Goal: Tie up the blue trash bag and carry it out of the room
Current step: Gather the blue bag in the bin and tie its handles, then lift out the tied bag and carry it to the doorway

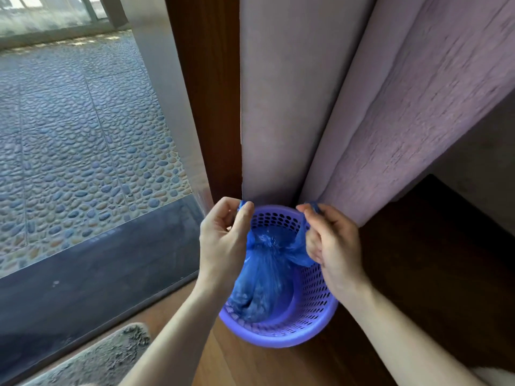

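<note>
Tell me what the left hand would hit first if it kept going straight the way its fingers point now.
The left hand, closed on an end of the blue trash bag, points up and away toward the mauve curtain just beyond its fingertips. That would likely come first, though depth is unclear; the wooden frame stands beside it.

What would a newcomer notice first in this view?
Low centre, two hands pull a blue bag apart at its knot: the left hand and right hand each keep a closed grip on one twisted end. The bag sits in a purple basket on the wooden floor, below mauve curtains.
</note>
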The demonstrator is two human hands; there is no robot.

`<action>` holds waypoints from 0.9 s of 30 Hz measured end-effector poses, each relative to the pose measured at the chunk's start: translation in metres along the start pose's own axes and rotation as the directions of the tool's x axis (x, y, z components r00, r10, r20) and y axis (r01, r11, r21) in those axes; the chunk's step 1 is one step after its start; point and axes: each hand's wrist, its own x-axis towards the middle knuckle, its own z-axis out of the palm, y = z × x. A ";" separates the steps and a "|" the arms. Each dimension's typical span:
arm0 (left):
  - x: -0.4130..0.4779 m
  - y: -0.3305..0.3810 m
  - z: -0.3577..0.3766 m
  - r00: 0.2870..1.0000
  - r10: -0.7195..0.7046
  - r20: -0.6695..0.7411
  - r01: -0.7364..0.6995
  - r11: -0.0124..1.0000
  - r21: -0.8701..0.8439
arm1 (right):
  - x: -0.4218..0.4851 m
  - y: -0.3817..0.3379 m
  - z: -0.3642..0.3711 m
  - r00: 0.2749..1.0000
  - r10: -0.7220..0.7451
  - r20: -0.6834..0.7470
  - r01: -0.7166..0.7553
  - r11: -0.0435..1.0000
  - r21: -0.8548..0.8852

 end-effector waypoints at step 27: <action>-0.053 0.430 0.029 0.974 -0.091 -0.207 0.112 0.990 0.091 | -0.112 -0.414 0.106 0.991 -0.113 0.066 0.127 0.953 -0.274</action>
